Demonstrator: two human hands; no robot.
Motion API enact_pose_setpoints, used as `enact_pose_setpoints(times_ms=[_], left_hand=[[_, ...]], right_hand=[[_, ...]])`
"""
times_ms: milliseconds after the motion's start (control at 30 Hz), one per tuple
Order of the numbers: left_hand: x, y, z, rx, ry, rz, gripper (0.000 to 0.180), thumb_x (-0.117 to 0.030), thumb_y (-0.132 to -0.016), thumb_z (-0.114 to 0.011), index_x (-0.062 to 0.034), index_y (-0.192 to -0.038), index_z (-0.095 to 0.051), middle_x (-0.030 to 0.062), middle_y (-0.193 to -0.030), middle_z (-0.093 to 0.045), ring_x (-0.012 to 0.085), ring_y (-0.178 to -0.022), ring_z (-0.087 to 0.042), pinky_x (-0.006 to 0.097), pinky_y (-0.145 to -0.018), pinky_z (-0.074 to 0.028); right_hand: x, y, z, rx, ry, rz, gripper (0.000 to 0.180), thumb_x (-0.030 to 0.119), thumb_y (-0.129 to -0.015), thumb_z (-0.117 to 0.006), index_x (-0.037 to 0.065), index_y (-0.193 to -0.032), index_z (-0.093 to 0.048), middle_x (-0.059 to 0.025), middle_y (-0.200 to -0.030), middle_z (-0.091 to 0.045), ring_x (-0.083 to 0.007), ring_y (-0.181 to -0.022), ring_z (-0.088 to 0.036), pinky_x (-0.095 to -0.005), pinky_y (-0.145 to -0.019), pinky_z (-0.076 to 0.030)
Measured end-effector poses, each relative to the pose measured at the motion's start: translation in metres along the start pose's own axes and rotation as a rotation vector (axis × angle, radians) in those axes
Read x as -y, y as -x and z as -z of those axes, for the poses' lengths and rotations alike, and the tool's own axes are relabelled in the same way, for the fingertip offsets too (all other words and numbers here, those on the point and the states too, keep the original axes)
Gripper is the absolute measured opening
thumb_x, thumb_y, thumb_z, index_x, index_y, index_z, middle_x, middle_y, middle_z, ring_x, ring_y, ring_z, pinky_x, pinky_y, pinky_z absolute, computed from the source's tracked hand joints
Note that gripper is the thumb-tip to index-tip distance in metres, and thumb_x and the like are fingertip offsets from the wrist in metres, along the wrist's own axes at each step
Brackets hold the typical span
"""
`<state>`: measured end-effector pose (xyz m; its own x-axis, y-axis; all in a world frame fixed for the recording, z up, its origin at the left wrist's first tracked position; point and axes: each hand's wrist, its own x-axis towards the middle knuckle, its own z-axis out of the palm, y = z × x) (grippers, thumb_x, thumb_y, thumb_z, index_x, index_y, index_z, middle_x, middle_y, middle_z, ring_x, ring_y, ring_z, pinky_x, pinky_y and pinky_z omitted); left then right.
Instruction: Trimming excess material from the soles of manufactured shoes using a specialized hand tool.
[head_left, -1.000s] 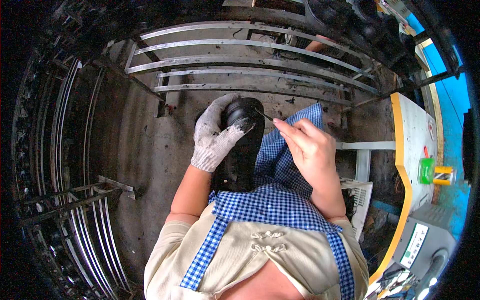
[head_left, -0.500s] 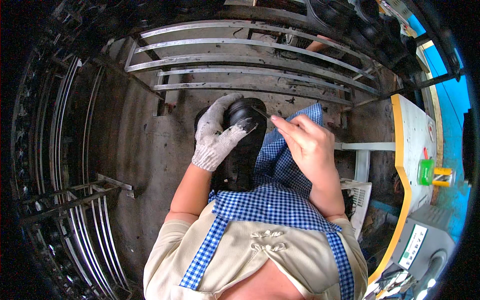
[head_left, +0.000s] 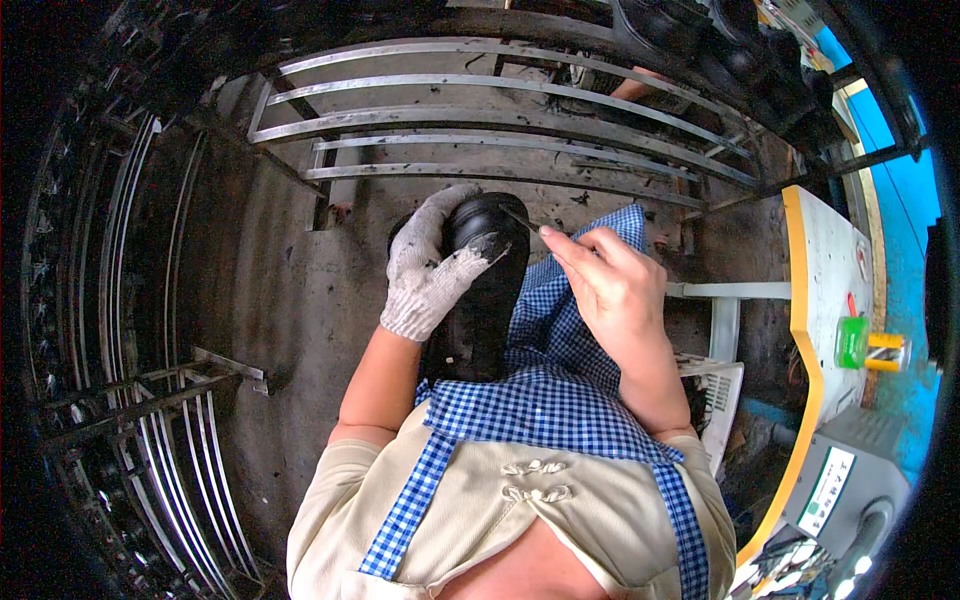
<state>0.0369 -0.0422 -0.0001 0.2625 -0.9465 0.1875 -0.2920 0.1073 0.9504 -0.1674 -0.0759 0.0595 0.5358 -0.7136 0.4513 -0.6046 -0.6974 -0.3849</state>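
My left hand, in a whitish knitted glove with a dark-stained thumb, is wrapped round a glossy black rounded piece, which looks like moulded rubber. Its ridged, domed end points away from me. A long dark part, boot-like in shape, stretches from there toward my lap; whether the two are one thing I cannot tell. In my bare right hand a thin pointed metal tool is pinched between thumb and forefinger. The tool's tip meets the right side of the domed end. My other right fingers are curled.
Metal rail racks stand ahead and at the left. Dark moulded items lie at the far right. A white table with a yellow edge is at my right, holding a green-and-yellow roll. Below it sits a grey machine.
My left hand and the black piece have tilted and shifted very slightly. The tool's tip stays at the domed end, and my right hand has barely moved.
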Motion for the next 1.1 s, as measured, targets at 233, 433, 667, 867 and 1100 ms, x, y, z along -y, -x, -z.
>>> enact_pose_setpoints(times_ms=[233,433,667,867,1100], left_hand=[[-0.010,0.000,0.001,0.047,0.023,0.107,0.062,-0.022,-0.068,-0.076,0.0008,-0.121,-0.053,0.0111,-0.112,-0.060,0.0194,-0.103,-0.057,0.032,-0.093,-0.045],[-0.004,0.001,0.001,0.071,0.033,0.084,0.063,-0.021,-0.068,-0.077,-0.0006,-0.122,-0.052,0.0108,-0.113,-0.060,0.0198,-0.104,-0.057,0.032,-0.094,-0.045],[-0.003,0.003,-0.002,-0.008,0.071,0.035,0.059,-0.028,-0.068,-0.078,0.0007,-0.115,-0.057,0.0147,-0.104,-0.064,0.0238,-0.096,-0.063,0.034,-0.087,-0.049],[-0.005,0.005,-0.002,0.017,0.046,0.022,0.058,-0.026,-0.068,-0.078,0.0007,-0.115,-0.057,0.0150,-0.104,-0.064,0.0234,-0.095,-0.063,0.034,-0.086,-0.049],[-0.008,0.005,0.001,0.078,0.047,0.064,0.062,-0.021,-0.068,-0.077,-0.0017,-0.122,-0.054,0.0102,-0.113,-0.061,0.0192,-0.104,-0.058,0.032,-0.093,-0.045]], right_hand=[[-0.003,-0.001,-0.012,-0.051,-0.053,0.009,0.030,0.003,-0.076,-0.069,0.014,-0.104,-0.070,-0.0061,-0.072,-0.056,-0.0190,-0.055,-0.056,-0.0299,-0.049,-0.045],[-0.007,0.001,-0.015,-0.064,-0.180,-0.029,0.029,0.000,-0.077,-0.068,0.011,-0.104,-0.070,-0.0077,-0.073,-0.058,-0.0167,-0.056,-0.057,-0.0281,-0.050,-0.046],[-0.015,0.003,0.010,0.052,-0.070,0.017,0.027,0.004,-0.075,-0.070,0.011,-0.101,-0.071,-0.0066,-0.072,-0.060,-0.0184,-0.056,-0.058,-0.0282,-0.051,-0.045],[-0.015,-0.004,0.011,0.023,-0.040,0.068,0.026,0.012,-0.074,-0.071,0.019,-0.099,-0.071,-0.0027,-0.070,-0.056,-0.0198,-0.055,-0.057,-0.0326,-0.048,-0.046],[-0.017,-0.007,0.015,0.031,-0.027,0.089,0.024,0.012,-0.074,-0.071,0.019,-0.097,-0.072,-0.0023,-0.070,-0.056,-0.0192,-0.055,-0.057,-0.0322,-0.049,-0.046]])
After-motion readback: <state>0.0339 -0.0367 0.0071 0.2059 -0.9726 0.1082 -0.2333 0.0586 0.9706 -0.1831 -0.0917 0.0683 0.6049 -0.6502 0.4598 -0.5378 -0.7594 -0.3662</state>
